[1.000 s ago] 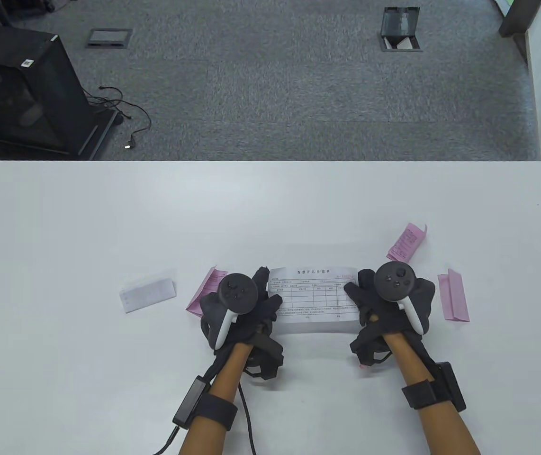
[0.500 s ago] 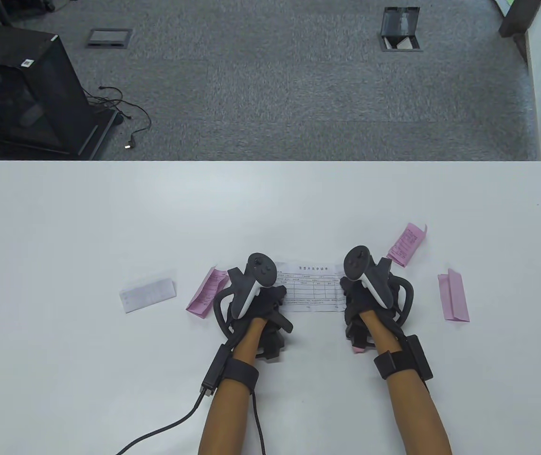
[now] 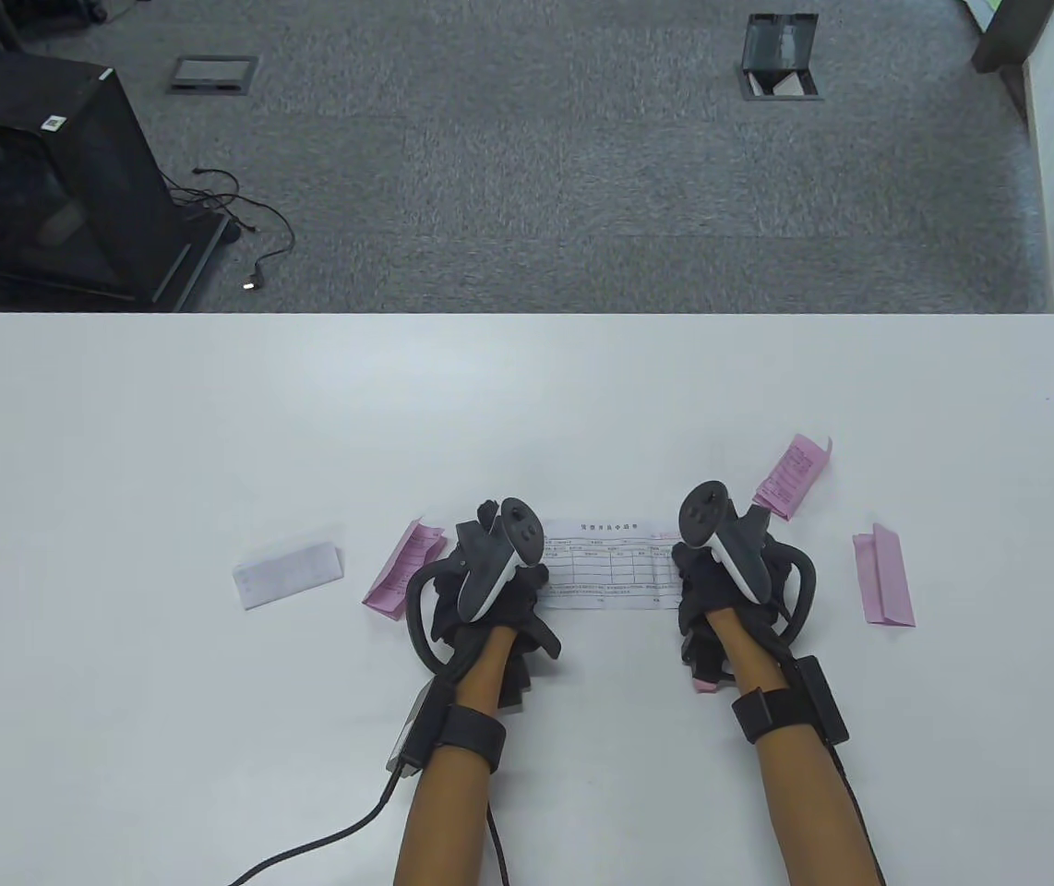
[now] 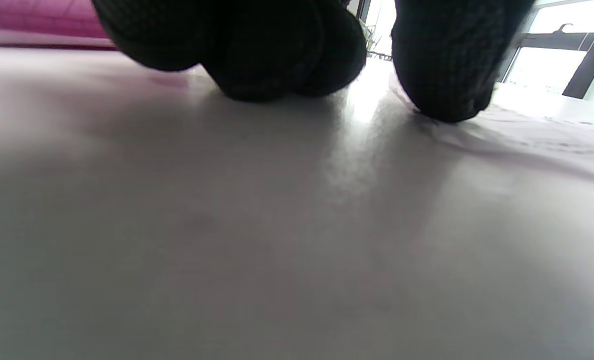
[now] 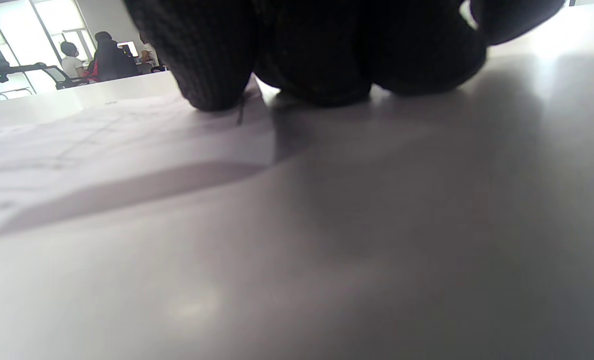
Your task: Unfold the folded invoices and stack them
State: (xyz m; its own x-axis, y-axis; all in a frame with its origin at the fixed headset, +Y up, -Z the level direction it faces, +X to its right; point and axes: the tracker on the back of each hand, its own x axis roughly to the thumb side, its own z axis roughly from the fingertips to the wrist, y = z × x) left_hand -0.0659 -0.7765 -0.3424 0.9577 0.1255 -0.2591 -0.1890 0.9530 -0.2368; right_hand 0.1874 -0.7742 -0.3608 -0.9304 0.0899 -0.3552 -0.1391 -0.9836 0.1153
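A white unfolded invoice with a printed table lies flat on the white table, between my hands. My left hand rests on its left end and my right hand on its right end, fingers curled down. In the left wrist view one fingertip touches the paper's end, the others touch the table. In the right wrist view a fingertip sits on the paper's corner. Whether the ends are pinched or only pressed is hidden.
Three folded pink invoices lie nearby: one just left of my left hand, one behind my right hand, one to its right. A folded white slip lies farther left. Cables trail from my left wrist.
Both hands have lowered the white invoice from above the table down onto it and tipped forward. In the last half second they shifted slightly right.
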